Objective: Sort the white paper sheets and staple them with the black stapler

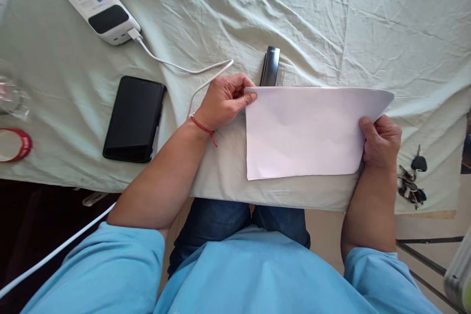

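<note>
White paper (303,132), seemingly more than one sheet, is held above the near part of the table between my two hands. My left hand (228,100) pinches its upper left corner, thumb on top. At the right edge my right hand (382,140) grips it with the thumb on the face and the fingers behind; the upper right corner curls a little. Just beyond the paper's top edge lies a black stapler (270,66), its near end hidden by the sheets.
A cloth (301,19) covers the table. To the left are a black phone (134,118), a white power bank (97,2) with a white cable (176,65), a red-rimmed tape roll (25,144) and clear plastic (13,95). Keys (412,181) lie at the right.
</note>
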Demonstrator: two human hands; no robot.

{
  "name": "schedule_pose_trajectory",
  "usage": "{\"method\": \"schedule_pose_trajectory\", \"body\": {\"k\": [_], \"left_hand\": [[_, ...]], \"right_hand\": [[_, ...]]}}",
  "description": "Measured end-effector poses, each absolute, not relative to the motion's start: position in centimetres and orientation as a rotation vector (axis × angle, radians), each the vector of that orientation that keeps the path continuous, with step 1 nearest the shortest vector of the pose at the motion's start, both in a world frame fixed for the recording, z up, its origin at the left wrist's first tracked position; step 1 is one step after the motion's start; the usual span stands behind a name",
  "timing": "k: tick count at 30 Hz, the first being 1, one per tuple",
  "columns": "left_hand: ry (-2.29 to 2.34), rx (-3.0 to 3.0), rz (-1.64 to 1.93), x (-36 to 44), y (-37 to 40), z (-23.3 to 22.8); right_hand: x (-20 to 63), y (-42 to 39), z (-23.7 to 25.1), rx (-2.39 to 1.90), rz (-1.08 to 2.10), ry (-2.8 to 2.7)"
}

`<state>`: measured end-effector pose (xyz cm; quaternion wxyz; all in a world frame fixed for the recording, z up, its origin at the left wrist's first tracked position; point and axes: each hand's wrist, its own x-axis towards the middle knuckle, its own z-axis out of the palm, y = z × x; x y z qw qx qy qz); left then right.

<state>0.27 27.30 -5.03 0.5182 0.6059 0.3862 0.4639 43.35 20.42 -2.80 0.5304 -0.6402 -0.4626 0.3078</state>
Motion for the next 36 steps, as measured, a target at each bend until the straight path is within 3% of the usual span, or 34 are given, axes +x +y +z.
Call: {"method": "schedule_pose_trajectory", "body": {"k": [36], "left_hand": [[0.955,1.584,1.067,0.6,26.8,-3.5]], "right_hand": [[42.1,21.7,-3.5,-1.445,0.493,-1.013]]}}
